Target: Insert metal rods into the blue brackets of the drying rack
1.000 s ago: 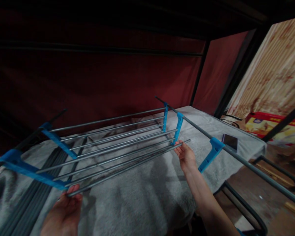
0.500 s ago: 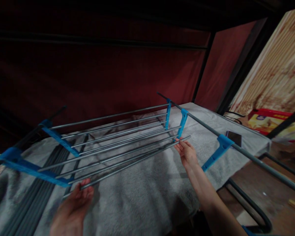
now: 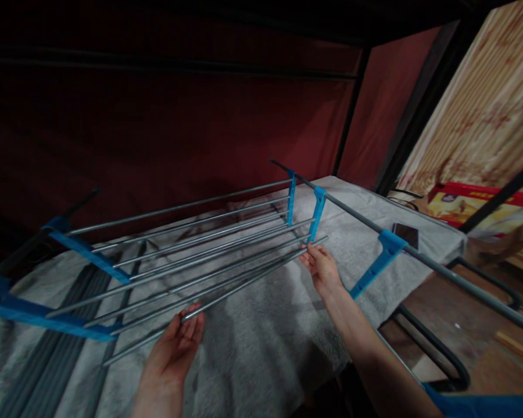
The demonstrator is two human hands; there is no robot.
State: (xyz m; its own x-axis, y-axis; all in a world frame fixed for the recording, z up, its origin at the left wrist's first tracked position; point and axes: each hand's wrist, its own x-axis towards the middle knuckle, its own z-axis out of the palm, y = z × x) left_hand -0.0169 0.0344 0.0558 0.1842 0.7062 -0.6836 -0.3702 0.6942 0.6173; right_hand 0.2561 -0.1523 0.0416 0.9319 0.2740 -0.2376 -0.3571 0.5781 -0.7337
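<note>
My left hand pinches the near end of a thin grey metal rod. My right hand has its fingertips closed on the same rod close to its far end, beside a blue plastic bracket. Another rod runs under my left hand, its tip sticking out to the left. Several parallel rods span between the right brackets and the left ones, including the near left blue bracket and the far left blue bracket. The right brackets hang on a long grey tube.
A grey blanket covers the surface below. Several dark grey tubes lie on it at left. At right are a phone, a third right-side blue bracket, a red and yellow box and a dark bed-frame post.
My left hand has moved right, and the rod end in it now sits farther right of the near left bracket. My right hand stays by the bracket. The view has shifted slightly.
</note>
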